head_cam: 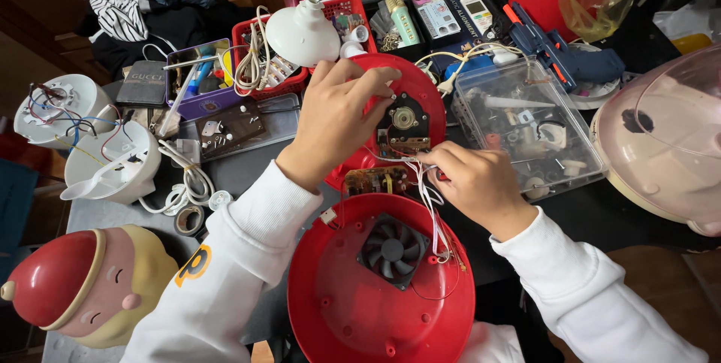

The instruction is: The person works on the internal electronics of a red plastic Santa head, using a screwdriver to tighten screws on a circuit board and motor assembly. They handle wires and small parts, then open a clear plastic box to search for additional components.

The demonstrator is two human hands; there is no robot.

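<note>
My left hand [334, 119] grips the upper red round shell [432, 96] of an opened appliance, fingers curled over its rim beside the small motor [404, 119] mounted inside. My right hand [475, 183] pinches a bundle of thin white wires [429, 209] running from the motor area down to the lower red shell [338, 303]. That lower shell holds a black square fan [392, 250]. A small brown circuit board [373, 180] lies between the two shells. Both sleeves are white.
A clear plastic box of small parts [526, 126] sits right of the hands, a pink translucent dome [665, 137] beyond it. A blue glue gun [556, 51], red basket [264, 77], white lamp parts [113, 164], coiled white cable [188, 186] and a figurine [90, 284] crowd the table.
</note>
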